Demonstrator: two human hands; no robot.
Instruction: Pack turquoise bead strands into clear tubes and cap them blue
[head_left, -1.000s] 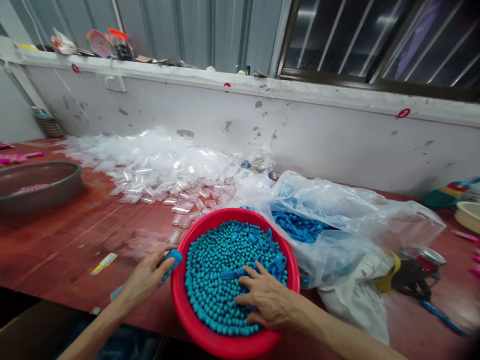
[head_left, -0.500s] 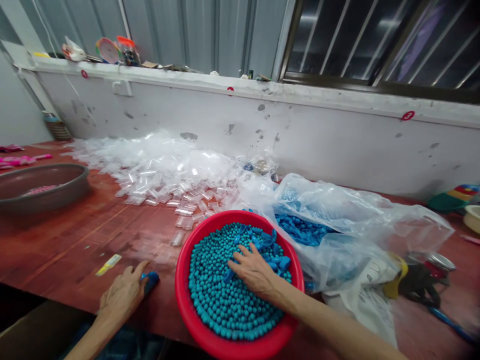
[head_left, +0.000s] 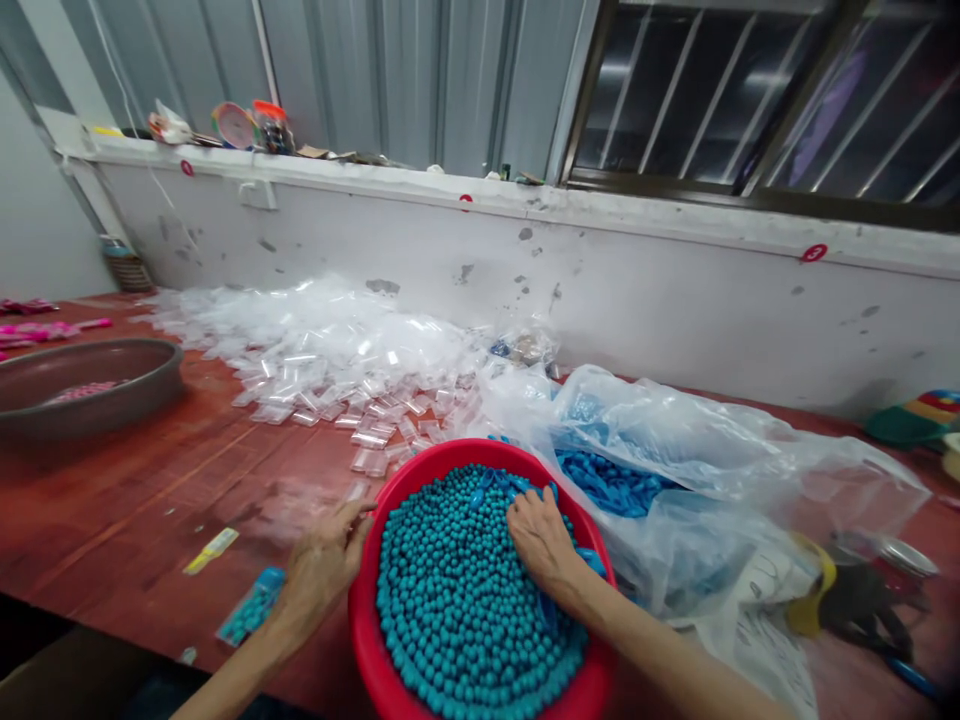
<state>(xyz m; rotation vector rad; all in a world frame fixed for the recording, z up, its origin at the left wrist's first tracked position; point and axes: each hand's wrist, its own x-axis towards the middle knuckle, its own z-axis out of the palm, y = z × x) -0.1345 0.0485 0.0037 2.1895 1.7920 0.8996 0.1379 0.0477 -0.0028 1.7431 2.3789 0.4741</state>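
A red basin (head_left: 365, 600) full of round teal beads (head_left: 457, 590) stands in front of me. My right hand (head_left: 546, 540) is inside it at the right, its fingers curled down on glossy blue plastic pieces (head_left: 591, 562) lying over the beads. What the fingertips hold is partly hidden. At the basin's left rim is my left hand (head_left: 322, 560), with thumb and fingers closed at the edge. Beside its wrist, on the red table, lies a small clear pack (head_left: 253, 605) of teal beads with a blue end.
Clear plastic cases (head_left: 322, 350) are heaped toward the wall. An open plastic bag (head_left: 720, 440) of blue pieces (head_left: 611, 480) spreads right of the basin. A grey-brown basin (head_left: 161, 385) sits at far left. A small yellow-and-white item (head_left: 212, 550) lies near my left hand.
My left hand has left the blue-ended item on the table and moved right to the basin rim. My right hand has moved right over the blue pieces, and its spread fingers have curled.
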